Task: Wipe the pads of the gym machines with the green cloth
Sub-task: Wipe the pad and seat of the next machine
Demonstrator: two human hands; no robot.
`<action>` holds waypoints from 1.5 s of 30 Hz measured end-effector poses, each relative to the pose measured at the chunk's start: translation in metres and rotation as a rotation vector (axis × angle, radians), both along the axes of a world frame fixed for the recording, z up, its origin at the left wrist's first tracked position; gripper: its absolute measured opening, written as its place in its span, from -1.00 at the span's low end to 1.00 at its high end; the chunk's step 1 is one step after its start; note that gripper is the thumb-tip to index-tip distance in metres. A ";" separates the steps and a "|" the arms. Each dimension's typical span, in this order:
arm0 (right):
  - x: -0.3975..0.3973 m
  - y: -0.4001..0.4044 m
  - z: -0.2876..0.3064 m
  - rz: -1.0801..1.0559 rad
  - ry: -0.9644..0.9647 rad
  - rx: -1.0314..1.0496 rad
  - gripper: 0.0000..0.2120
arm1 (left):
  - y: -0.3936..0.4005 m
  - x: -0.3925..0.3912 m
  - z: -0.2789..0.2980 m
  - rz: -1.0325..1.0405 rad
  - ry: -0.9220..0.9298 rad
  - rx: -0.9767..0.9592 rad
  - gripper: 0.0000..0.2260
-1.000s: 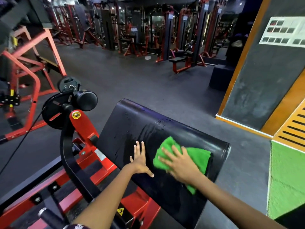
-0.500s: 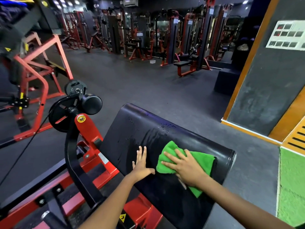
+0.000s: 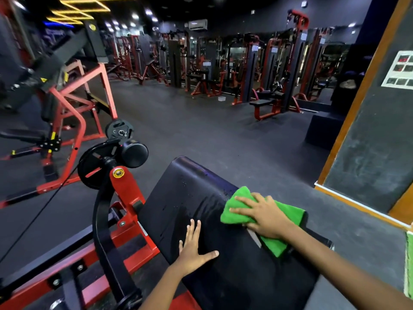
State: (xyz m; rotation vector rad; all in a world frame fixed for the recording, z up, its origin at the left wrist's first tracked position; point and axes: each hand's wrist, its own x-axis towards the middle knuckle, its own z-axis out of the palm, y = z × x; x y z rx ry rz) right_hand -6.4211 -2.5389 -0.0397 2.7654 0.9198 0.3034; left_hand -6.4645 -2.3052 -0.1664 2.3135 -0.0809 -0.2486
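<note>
A large black sloped pad of a red-framed machine fills the lower middle of the head view; it looks wet, with droplets and streaks. The folded green cloth lies on the pad's right side. My right hand presses flat on the cloth with spread fingers. My left hand rests flat on the bare pad just left of the cloth, fingers straight and thumb out.
A red and black lever arm with a round black roller and weight plate stands left of the pad. A grey wall with orange trim rises on the right. Dark floor stretches ahead to rows of red machines.
My right hand has kept sliding the cloth across the pad's right side, a little toward its far edge. My left hand stays planted on the pad. The camera has tilted upward.
</note>
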 end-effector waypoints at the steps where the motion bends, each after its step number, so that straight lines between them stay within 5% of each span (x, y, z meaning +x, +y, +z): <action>1: 0.010 0.000 0.004 -0.121 0.052 0.070 -0.51 | 0.000 0.000 0.000 0.008 -0.003 -0.013 -0.02; 5: 0.051 0.040 0.013 -0.394 0.231 0.254 -0.51 | -0.001 -0.001 0.002 0.039 -0.006 -0.033 -0.01; 9: 0.050 0.062 0.004 -0.149 0.086 0.000 -0.50 | -0.002 -0.001 0.002 0.059 -0.017 -0.031 0.04; 12: 0.048 0.031 0.004 0.096 0.168 -0.043 -0.52 | -0.004 -0.002 -0.001 0.078 -0.038 -0.055 0.17; 16: 0.078 0.026 0.010 -0.189 0.340 0.252 -0.52 | -0.003 -0.002 -0.002 0.091 -0.052 -0.091 0.17; 18: 0.083 0.052 0.012 -0.244 0.295 0.195 -0.52 | -0.003 -0.001 0.000 0.095 -0.047 -0.104 0.15; 22: 0.059 0.080 0.003 0.072 0.121 -0.134 -0.48 | -0.010 -0.007 0.001 0.145 -0.053 -0.128 0.20; 26: 0.067 0.042 0.011 0.374 0.212 -0.209 -0.55 | -0.023 -0.017 -0.001 0.281 0.026 -0.121 0.38; 32: 0.080 0.089 0.007 0.129 0.120 -0.181 -0.58 | -0.021 -0.020 -0.002 0.319 0.051 -0.133 0.40; 39: 0.067 0.091 0.005 0.436 0.206 -0.431 -0.55 | -0.026 -0.027 -0.005 0.323 0.035 -0.131 0.37; 45: 0.085 0.137 0.002 0.149 0.080 -0.297 -0.56 | -0.022 -0.025 -0.004 0.315 0.038 -0.104 0.38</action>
